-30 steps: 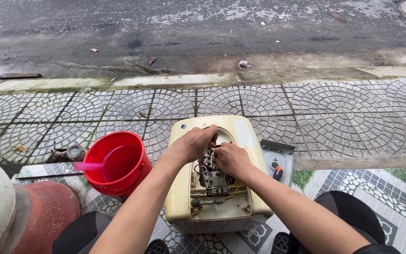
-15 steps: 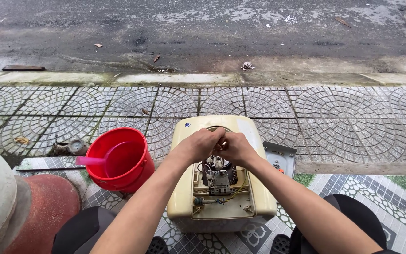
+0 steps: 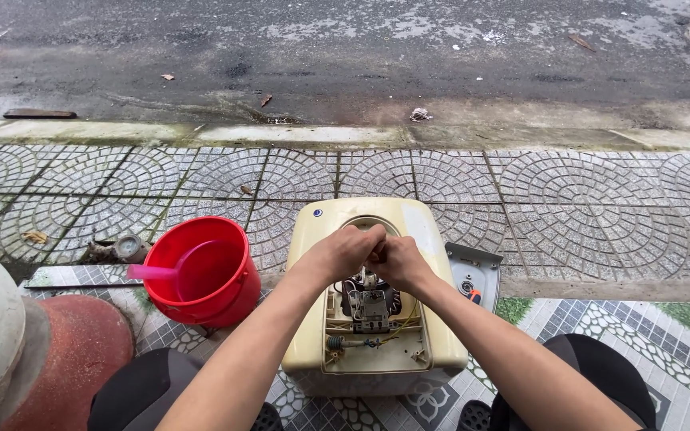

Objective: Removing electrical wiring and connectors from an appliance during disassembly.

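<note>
The cream-coloured appliance housing lies on the patterned tile pavement between the person's knees, its service opening turned upward. The cover is already off: a grey panel rests on the tiles just beside the housing's right side, with a small orange-and-red item lying on it. Inside the opening, a metal terminal block with white and yellow wires and a threaded fitting near the lower left corner are exposed, so the opening-up stage looks finished.

Both hands meet above the upper part of the opening. The left hand and the right hand touch each other, fingers curled tightly together around something small at the top of the internal assembly; what exactly they pinch is hidden by the knuckles. I judge the work to be in its middle: the inside is reached, a part at the top is being handled, yet the terminal block and wiring remain seated in place, and the panel is not yet refitted.

To the left, a red bucket stands near the housing, apart from it, with a pink scoop resting inside. Neither hand is near it
</note>
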